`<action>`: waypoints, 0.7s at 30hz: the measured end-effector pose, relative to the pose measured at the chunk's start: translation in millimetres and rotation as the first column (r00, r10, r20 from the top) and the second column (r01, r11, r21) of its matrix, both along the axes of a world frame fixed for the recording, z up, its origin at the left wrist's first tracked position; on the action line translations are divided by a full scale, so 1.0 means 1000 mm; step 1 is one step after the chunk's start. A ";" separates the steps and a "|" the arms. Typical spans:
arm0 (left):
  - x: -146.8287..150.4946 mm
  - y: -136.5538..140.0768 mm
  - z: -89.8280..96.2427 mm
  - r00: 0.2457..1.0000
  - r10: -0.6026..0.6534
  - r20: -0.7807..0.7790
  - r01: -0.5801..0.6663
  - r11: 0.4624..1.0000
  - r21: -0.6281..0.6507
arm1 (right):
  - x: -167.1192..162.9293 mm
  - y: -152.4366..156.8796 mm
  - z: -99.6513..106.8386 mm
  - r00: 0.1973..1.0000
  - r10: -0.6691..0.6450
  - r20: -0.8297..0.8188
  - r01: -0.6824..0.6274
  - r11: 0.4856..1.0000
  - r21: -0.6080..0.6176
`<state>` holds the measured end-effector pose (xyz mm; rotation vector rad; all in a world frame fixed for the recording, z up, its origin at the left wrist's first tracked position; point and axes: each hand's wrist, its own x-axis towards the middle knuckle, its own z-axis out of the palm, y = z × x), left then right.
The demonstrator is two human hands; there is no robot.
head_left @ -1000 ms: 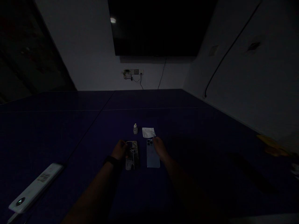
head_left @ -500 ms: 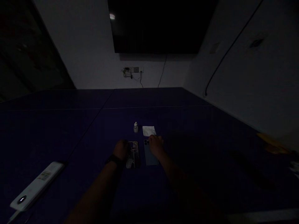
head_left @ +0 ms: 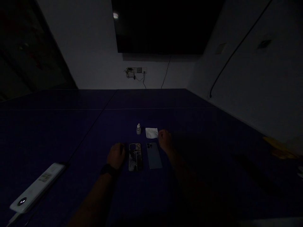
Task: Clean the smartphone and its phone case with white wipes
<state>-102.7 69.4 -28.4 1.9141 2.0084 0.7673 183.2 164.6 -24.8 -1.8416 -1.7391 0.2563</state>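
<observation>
Right hand (head_left: 165,140) moved near one sheet (head_left: 151,133), one o'clock from one phone (head_left: 154,156); left hand (head_left: 116,155), to nine from one case (head_left: 138,159) (fingers' closing, cannot tell).

No word, brand or number can be read; the long white device (head_left: 35,191), well left of the left hand (head_left: 116,155), bears brownish marks (head_left: 44,177) too blurred to make out. A small bright shape (head_left: 22,201), equally illegible, glows in the dark round spot (head_left: 20,203) at its near end; this sits farther from the hand than the marks
</observation>
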 end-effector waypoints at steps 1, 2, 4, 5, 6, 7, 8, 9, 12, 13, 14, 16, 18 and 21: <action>-0.004 -0.001 0.000 1.000 0.008 -0.024 -0.008 1.000 0.010 | 0.004 0.009 0.003 1.000 -0.001 -0.012 0.001 1.000 0.000; -0.007 -0.001 0.000 0.999 0.018 -0.044 -0.017 1.000 0.019 | 0.006 0.019 0.007 1.000 0.004 -0.023 -0.004 1.000 -0.004; -0.011 0.001 0.000 0.997 0.040 -0.071 -0.038 0.999 0.032 | 0.008 0.037 0.013 0.998 0.033 -0.049 -0.035 0.999 -0.023; -0.012 0.002 -0.001 0.996 0.050 -0.079 -0.047 0.998 0.035 | 0.008 0.045 0.015 0.997 0.056 -0.060 -0.058 0.998 -0.034; -0.012 0.003 -0.002 0.995 0.056 -0.084 -0.054 0.998 0.036 | 0.007 0.053 0.018 0.995 0.072 -0.069 -0.074 0.997 -0.038; -0.011 0.004 -0.002 0.994 0.062 -0.086 -0.059 0.998 0.037 | 0.006 0.059 0.020 0.994 0.081 -0.076 -0.084 0.996 -0.038; -0.011 0.005 -0.003 0.994 0.066 -0.087 -0.062 0.997 0.037 | 0.006 0.063 0.022 0.993 0.080 -0.081 -0.083 0.996 -0.036; -0.010 0.005 -0.004 0.994 0.070 -0.087 -0.067 0.997 0.038 | 0.007 0.067 0.022 0.994 0.069 -0.087 -0.072 0.997 -0.035; -0.010 0.007 -0.005 0.993 0.088 -0.083 -0.085 0.996 0.039 | 0.011 0.069 0.018 0.993 -0.012 -0.120 0.006 0.999 -0.054; -0.011 0.007 -0.005 0.992 0.093 -0.081 -0.090 0.995 0.037 | 0.012 0.068 0.015 0.990 -0.043 -0.138 0.034 0.997 -0.068; -0.011 0.007 -0.005 0.992 0.096 -0.078 -0.094 0.995 0.034 | 0.013 0.066 0.012 0.985 -0.070 -0.159 0.057 0.995 -0.083; -0.012 0.008 -0.005 0.993 0.102 -0.067 -0.100 0.995 0.025 | 0.012 0.063 0.005 0.972 -0.100 -0.212 0.079 0.992 -0.102; -0.012 0.008 -0.005 0.993 0.107 -0.049 -0.106 0.994 0.015 | 0.009 0.061 -0.002 0.955 -0.095 -0.281 0.068 0.992 -0.102; -0.011 0.008 -0.003 0.993 0.121 -0.012 -0.121 0.993 0.004 | 0.003 0.061 -0.008 0.903 -0.058 -0.426 0.026 0.997 -0.079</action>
